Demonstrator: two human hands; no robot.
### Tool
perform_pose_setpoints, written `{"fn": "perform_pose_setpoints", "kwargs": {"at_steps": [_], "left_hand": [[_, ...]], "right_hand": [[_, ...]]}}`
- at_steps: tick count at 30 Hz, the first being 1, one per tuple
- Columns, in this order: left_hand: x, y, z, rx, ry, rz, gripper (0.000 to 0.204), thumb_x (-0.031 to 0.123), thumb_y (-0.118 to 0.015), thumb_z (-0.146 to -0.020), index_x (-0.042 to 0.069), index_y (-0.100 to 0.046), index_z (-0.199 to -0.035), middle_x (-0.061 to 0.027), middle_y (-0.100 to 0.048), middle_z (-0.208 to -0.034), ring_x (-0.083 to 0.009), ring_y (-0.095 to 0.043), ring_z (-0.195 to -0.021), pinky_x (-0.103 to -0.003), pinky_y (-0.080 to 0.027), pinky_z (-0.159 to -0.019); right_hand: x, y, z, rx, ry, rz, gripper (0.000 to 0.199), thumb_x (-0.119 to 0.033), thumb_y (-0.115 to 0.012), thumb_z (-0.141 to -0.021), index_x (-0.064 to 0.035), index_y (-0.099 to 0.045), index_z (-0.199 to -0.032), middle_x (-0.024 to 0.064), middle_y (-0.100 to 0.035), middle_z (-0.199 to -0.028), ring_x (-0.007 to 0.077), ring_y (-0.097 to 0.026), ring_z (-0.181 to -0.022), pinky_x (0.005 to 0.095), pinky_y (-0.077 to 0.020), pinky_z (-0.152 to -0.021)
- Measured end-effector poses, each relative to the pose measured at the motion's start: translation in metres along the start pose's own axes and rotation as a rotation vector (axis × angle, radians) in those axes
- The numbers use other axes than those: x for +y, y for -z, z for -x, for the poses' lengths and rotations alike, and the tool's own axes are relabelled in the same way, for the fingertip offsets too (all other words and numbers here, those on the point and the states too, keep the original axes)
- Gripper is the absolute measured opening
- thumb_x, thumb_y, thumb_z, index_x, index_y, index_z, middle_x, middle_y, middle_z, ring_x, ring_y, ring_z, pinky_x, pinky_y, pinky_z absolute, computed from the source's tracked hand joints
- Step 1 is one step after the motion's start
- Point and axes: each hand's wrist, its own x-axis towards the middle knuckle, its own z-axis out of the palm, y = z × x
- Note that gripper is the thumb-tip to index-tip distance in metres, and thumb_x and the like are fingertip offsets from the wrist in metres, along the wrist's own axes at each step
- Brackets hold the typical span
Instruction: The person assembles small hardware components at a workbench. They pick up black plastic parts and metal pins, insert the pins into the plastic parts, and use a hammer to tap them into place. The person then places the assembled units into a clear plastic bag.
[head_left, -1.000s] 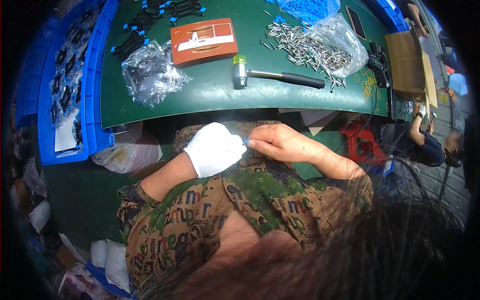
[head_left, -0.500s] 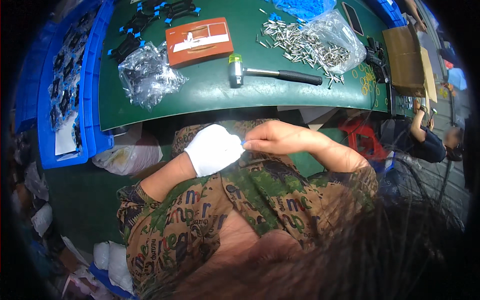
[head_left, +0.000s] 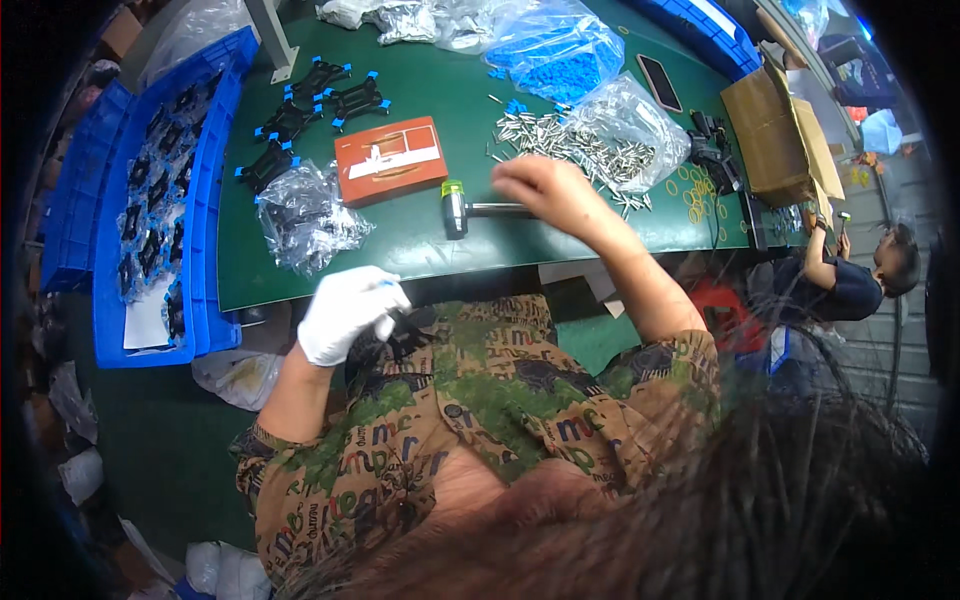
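My left hand (head_left: 345, 312), in a white glove, is holding a small black part (head_left: 400, 328) close against my lap, below the tabletop (head_left: 420, 235) edge; the fingers are closed around it, presumably to keep it steady and near at hand. Details of the part are hidden by the glove and blur.

My right hand (head_left: 545, 190), bare, is reaching out over the tabletop, hovering just above the mallet (head_left: 480, 209) handle and beside the heap of metal pins (head_left: 570, 145). The fingers are curled loosely and I cannot tell whether they are holding a pin; motion blur is masking the fingertips.

The mallet is lying flat, head toward my left, within easy reach of the right hand. The pins are spilling from a clear bag (head_left: 635, 130), spread thin so single pieces can be picked. An orange box (head_left: 390, 160) is sitting flat near the centre. Black frames with blue tips (head_left: 320, 100) are lying in a row at the far left, and a crumpled bag of black parts (head_left: 305, 220) is resting near the front edge. A blue crate (head_left: 170, 200) of further black parts is standing alongside on my left.
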Motion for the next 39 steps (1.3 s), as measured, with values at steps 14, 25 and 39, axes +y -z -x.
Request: {"fn": "perform_pose_setpoints", "kwargs": {"at_steps": [14,25,39], "left_hand": [[-0.04,-0.025,-0.019,-0.171,-0.125,0.4,0.038,0.019,-0.07,-0.094,0.0,-0.056,-0.122,-0.013,-0.071,-0.111,-0.0184,-0.067,-0.101,-0.033,-0.049,-0.095],[-0.025,-0.038,-0.019,-0.103,-0.006,0.104,0.054,0.022,-0.059,-0.102,0.002,-0.043,-0.149,-0.0019,-0.066,-0.088,-0.0099,-0.061,-0.08,-0.028,-0.05,-0.078],[-0.012,-0.053,-0.028,0.201,0.04,-0.233,0.022,0.02,-0.062,-0.1,0.003,-0.068,-0.112,-0.0017,-0.065,-0.075,-0.0095,-0.06,-0.066,-0.028,-0.049,-0.064]], "right_hand": [[0.039,-0.026,-0.053,-0.038,0.088,0.597,0.021,-0.032,-0.065,-0.094,-0.0129,-0.074,-0.098,0.0043,-0.066,-0.093,0.0253,-0.066,-0.098,0.0466,-0.0451,-0.088],[0.052,-0.025,-0.062,-0.002,0.372,0.5,0.017,-0.019,-0.061,-0.093,-0.0105,-0.073,-0.1,0.0078,-0.064,-0.097,0.0276,-0.062,-0.098,0.0415,-0.0517,-0.086],[-0.005,-0.018,-0.024,0.004,0.264,-0.202,0.011,-0.011,-0.059,-0.098,-0.0018,-0.063,-0.103,0.0119,-0.063,-0.096,0.0301,-0.063,-0.093,0.0382,-0.0514,-0.084]]}}
